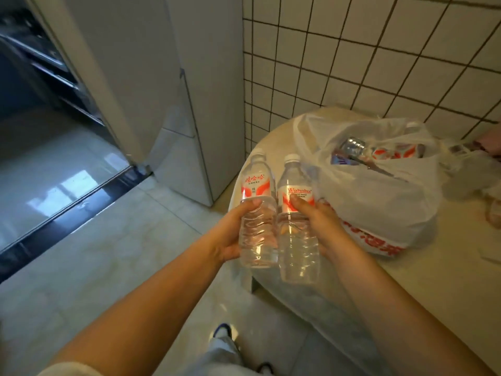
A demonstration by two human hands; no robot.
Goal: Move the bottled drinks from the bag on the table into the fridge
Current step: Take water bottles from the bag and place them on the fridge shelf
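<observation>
We grip one water bottle (pixel 257 226) in our left hand (pixel 230 234), another (pixel 296 234) in our right hand (pixel 317 226), fingers wrapped; next, carry both to the fridge (pixel 162 77) at eleven o'clock.

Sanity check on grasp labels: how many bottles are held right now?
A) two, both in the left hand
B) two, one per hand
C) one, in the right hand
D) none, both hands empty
B: the left hand grips one water bottle and the right hand grips another bottle, side by side.

Home kitchen. Shown by white fridge (pixel 162 77) standing on glossy floor tiles (pixel 95 253), white square wall tiles (pixel 379 50) with dark grout, and round table (pixel 447 267) bearing plastic shopping bag (pixel 379 191) of bottles.
</observation>
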